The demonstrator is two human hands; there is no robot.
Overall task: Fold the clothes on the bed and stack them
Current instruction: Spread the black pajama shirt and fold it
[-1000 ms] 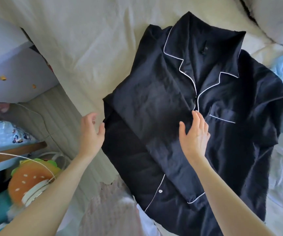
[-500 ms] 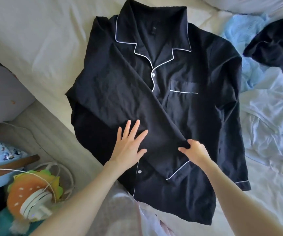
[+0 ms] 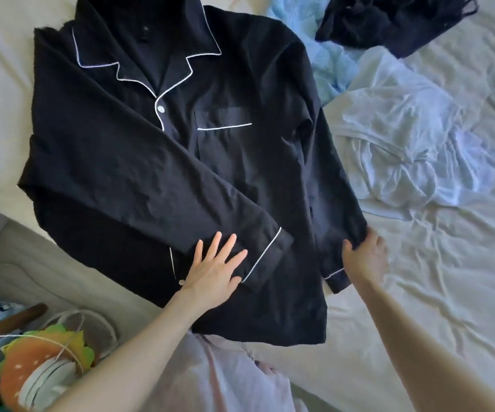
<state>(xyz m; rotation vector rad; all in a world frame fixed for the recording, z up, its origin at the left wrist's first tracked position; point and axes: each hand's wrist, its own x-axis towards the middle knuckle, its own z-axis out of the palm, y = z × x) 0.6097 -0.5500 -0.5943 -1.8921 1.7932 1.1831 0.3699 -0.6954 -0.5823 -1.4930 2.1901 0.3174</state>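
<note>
A dark shirt (image 3: 139, 150) lies flat on the bed (image 3: 418, 292). The left hand (image 3: 213, 272) presses flat, fingers spread, on the sleeve folded across it. The right hand (image 3: 365, 257) pinches the other sleeve's edge, just beside the cuff.

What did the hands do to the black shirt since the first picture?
The left hand moved from the shirt's left edge onto the folded-over sleeve and presses it flat. The right hand let go of that sleeve and moved right to grip the other sleeve. The black shirt stayed face up on the bed.
</note>
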